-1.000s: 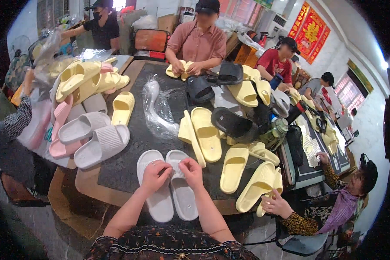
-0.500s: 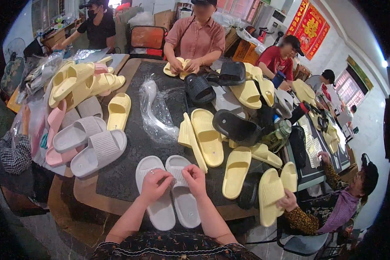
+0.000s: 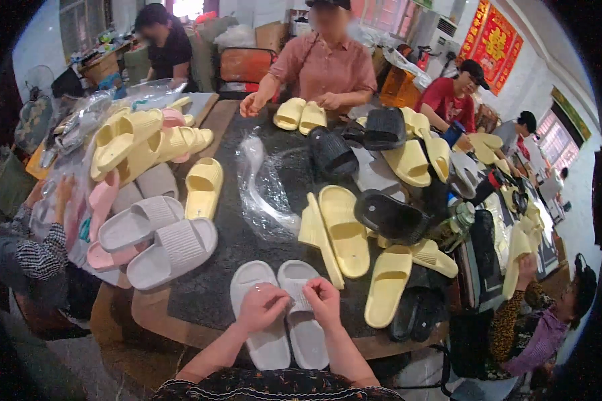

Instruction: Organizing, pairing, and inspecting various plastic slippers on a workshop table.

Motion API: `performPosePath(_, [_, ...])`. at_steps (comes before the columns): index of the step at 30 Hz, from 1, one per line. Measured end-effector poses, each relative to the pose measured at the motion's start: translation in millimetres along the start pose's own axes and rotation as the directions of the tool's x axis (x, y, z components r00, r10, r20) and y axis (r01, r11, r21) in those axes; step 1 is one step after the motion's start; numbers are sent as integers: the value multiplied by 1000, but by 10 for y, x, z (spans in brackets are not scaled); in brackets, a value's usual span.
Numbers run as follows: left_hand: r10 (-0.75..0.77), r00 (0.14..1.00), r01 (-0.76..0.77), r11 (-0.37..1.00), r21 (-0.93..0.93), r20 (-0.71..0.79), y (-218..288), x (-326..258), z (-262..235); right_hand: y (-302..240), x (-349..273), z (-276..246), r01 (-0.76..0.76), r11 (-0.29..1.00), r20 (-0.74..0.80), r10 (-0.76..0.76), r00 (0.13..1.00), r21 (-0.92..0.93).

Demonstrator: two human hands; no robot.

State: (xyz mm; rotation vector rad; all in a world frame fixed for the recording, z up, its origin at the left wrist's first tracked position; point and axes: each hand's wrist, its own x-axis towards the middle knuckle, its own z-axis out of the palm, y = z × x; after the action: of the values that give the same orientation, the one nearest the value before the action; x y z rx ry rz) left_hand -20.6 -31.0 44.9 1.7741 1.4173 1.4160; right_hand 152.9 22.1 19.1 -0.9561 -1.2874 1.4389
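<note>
Slippers, a pale grey pair (image 3: 284,314), lie side by side at the table's (image 3: 201,301) near edge, long axes running from six to twelve o'clock. Our left hand (image 3: 261,306) rests on the left slipper's strap, fingers curled. Our right hand (image 3: 324,301) sits at three o'clock from it, pinching something small over the right slipper's strap; both hands are equally near the pair.

Both hands (image 3: 293,306) close together (fingertips pinched), forearms converging.
</note>
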Motion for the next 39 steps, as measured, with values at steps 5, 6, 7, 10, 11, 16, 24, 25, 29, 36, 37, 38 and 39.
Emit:
performPosePath(5, [21,999,-20,999,-50,25,18,6,69,10,-12,-57,96,995,-56,-95,994,13])
performPosePath(6, [22,1000,-21,999,-49,20,15,-14,86,53,-12,-94,87,996,-50,-87,995,0])
performPosePath(7, [23,1000,-22,998,-51,18,9,-21,88,99,-17,-119,78,997,-47,-79,996,-14])
performPosePath(10, [-71,997,71,995,-67,-1,27,-91,54,28,-4,-48,100,993,-7,-100,995,-65])
performPosePath(11, [-64,998,64,995,-72,7,7,-103,64,73,0,-58,104,992,-18,-106,994,-69])
performPosePath(16, [-40,999,38,997,-73,-26,1,-113,102,39,-24,-48,94,995,-17,-94,995,13])
performPosePath(24, [-24,998,18,996,-92,-65,-74,-83,76,40,52,-11,150,989,-13,-151,988,-14])
performPosePath(25, [-48,997,39,989,-140,-64,-76,-83,65,10,47,13,149,989,-9,-149,989,8])
performPosePath(29, [-19,995,3,987,-159,-97,-76,-143,83,-29,-76,74,128,992,-30,-128,991,3])
performPosePath(36, [-241,968,251,950,-185,75,-7,-305,50,69,-314,51,65,994,-104,-74,992,-83])
performPosePath(37, [-246,965,259,947,-192,88,20,-317,38,92,-342,45,55,995,-116,-65,991,-89])
performPosePath(38, [-229,971,239,954,-182,71,37,-302,21,125,-330,37,108,986,-125,-124,984,-128])
performPosePath(39, [-221,974,228,958,-172,55,63,-312,22,132,-356,25,150,974,-129,-172,977,-169])
